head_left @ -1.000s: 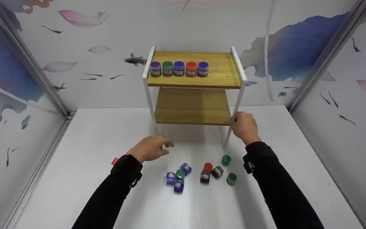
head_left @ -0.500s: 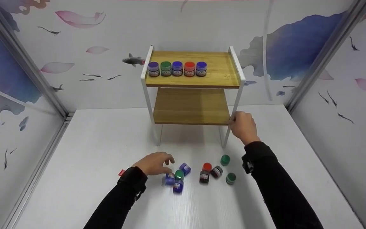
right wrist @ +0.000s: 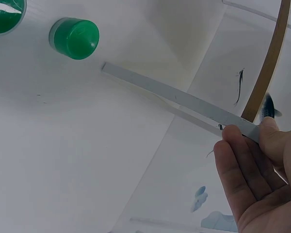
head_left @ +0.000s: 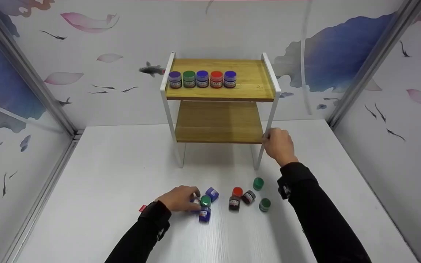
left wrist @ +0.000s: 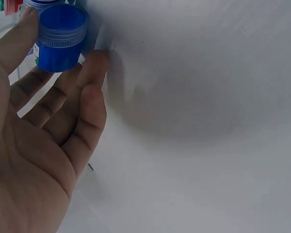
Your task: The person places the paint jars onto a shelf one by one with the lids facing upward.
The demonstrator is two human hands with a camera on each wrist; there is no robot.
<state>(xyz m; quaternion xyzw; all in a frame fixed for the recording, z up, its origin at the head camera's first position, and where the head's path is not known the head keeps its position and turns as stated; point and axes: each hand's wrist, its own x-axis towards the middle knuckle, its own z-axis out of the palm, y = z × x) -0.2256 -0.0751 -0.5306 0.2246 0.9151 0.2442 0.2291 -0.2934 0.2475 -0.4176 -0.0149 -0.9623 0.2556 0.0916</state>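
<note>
On the white floor, my left hand (head_left: 179,198) reaches round a small blue paint jar (left wrist: 61,46), thumb on one side and curved fingers on the other. The hand partly covers this jar in the head view. Close by are a green-lidded jar (head_left: 205,201) and two more blue jars (head_left: 204,214). My right hand (head_left: 280,146) grips the white metal leg (right wrist: 184,99) of a two-tier wooden shelf (head_left: 217,120), near its lower board; thumb and fingertips meet the leg in the right wrist view.
Along the upper board (head_left: 254,75) stands a row of several jars with purple, green, blue and red lids. On the floor to the right are a red-lidded jar (head_left: 237,191), two dark jars (head_left: 234,204) and two green jars (head_left: 258,183). Patterned wall panels enclose the space.
My left hand has come down and toward me, from beside the shelf to the left cluster of jars, and now surrounds a blue one. The right hand has kept its grip on the leg.
</note>
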